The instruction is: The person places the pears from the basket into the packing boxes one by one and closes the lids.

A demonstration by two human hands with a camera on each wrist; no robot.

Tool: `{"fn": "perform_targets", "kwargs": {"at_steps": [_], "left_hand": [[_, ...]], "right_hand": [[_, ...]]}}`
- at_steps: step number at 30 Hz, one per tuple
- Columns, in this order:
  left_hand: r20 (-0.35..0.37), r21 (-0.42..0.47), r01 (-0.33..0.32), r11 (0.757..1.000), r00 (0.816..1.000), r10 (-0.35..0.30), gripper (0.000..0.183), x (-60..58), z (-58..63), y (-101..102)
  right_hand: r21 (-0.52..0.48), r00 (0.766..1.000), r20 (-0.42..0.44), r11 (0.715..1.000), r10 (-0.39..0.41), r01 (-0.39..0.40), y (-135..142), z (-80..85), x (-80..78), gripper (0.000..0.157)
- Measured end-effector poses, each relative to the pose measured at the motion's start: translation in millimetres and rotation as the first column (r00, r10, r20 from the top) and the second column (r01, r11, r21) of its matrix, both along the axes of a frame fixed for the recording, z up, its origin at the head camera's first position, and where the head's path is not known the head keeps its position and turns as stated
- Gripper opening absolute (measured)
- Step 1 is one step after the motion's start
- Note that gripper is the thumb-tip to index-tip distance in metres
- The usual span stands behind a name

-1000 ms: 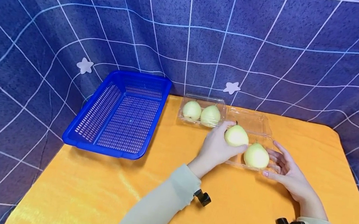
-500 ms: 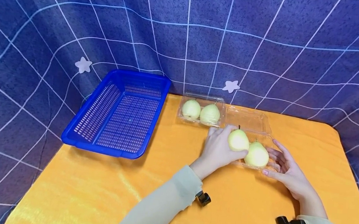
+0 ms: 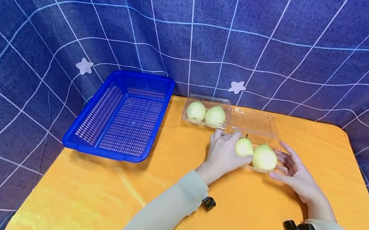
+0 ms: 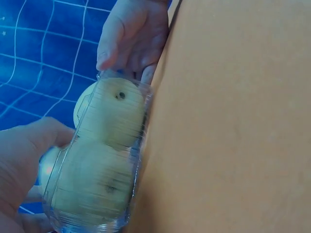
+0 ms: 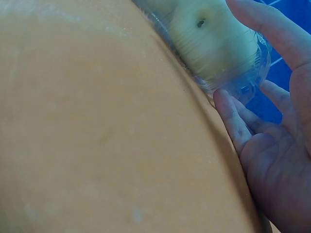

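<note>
My left hand (image 3: pixel 222 154) holds a pale yellow-green pear (image 3: pixel 244 147) from its left side, thumb in front, stem pointing up. That pear sits low in the left half of a clear plastic clamshell box (image 4: pixel 138 170), seen through its ribbed wall in the left wrist view. A second pear (image 3: pixel 264 158) fills the right half. The box's lid (image 3: pixel 254 122) is folded back behind it. At the right end my right hand (image 3: pixel 300 179) is spread with its fingers relaxed; in the right wrist view its fingertips (image 5: pixel 223 99) are right at the box's corner.
Behind and to the left stands another clear clamshell box (image 3: pixel 207 99), closed over two pears (image 3: pixel 216 116). A blue plastic basket (image 3: pixel 132 158) with slotted sides is at the left. An orange cloth (image 3: pixel 243 226) covers the table, and a blue gridded curtain (image 3: pixel 212 46) hangs behind.
The left hand has lowered its pear down and slightly right into the box, beside the other pear. My right hand has stayed at the box's right end.
</note>
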State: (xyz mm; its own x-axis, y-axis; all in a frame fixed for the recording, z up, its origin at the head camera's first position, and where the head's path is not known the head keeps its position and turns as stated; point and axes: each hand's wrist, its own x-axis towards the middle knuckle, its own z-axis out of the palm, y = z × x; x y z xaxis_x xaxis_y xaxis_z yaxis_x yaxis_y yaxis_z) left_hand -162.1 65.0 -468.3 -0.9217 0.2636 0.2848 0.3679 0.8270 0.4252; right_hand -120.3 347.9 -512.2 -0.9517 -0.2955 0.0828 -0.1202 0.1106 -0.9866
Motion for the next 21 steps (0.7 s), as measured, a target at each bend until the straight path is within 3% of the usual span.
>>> {"fn": "perform_targets", "kwargs": {"at_steps": [10,16,21], "left_hand": [[-0.041,-0.088,0.027,0.996,0.999,-0.03,0.06,-0.9,-0.2,-1.3],[-0.041,-0.068,0.052,0.996,0.998,-0.055,0.061,-4.6,-4.3,-4.1],[0.008,-0.038,0.12,0.992,0.993,-0.119,0.063,-10.1,-3.0,-12.4]], "right_hand": [[-0.005,1.0,0.011,1.0,0.0,0.0,-0.3,0.6,-0.6,0.107],[-0.013,1.0,0.011,1.0,0.003,-0.003,0.2,-0.2,-0.4,0.107],[-0.017,1.0,0.012,1.0,0.005,-0.005,0.1,-0.8,-0.2,0.108]]}}
